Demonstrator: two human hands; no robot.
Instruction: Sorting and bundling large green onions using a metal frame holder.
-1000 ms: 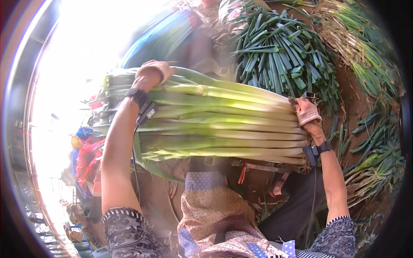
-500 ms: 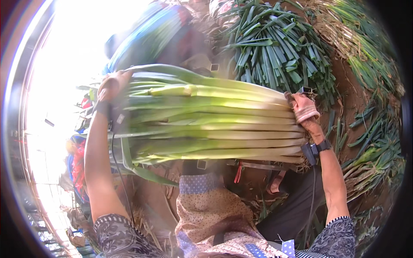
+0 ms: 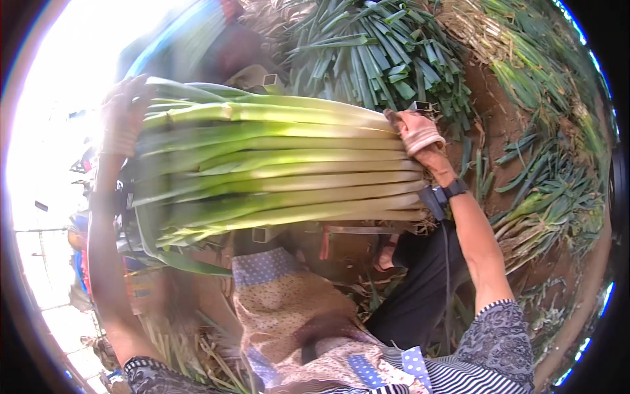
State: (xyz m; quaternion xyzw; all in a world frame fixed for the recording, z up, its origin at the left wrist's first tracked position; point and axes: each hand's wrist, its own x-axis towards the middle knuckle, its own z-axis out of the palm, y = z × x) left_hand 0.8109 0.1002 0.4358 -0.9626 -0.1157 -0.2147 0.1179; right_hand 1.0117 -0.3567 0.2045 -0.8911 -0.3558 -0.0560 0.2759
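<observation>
A wide layer of leeks (image 3: pixel 282 161) lies crosswise in front of me, pale root ends to the right and green leaves to the left. My right hand (image 3: pixel 417 133), in a pinkish glove, is closed around the root end at the far corner of the layer. At the far left corner, my left hand (image 3: pixel 125 108) is closed on the leaf ends, its fingers partly blurred and washed out by glare. A long leaf (image 3: pixel 190 262) hangs down on the near left side. Square metal tube ends (image 3: pixel 420 105) stick out around the leeks; what supports them underneath is mostly hidden.
Behind the leeks rises a big heap of dark green leaves (image 3: pixel 387 59). More loose leeks (image 3: pixel 538 217) with roots lie on brown soil at the right. A blurred blue and dark shape (image 3: pixel 197 46) stands far left. My patterned apron (image 3: pixel 289 302) is below.
The view has shifted, so the leeks and both hands appear farther left and slightly higher. My right hand stays at the root end, and my left hand remains at the leaf end.
</observation>
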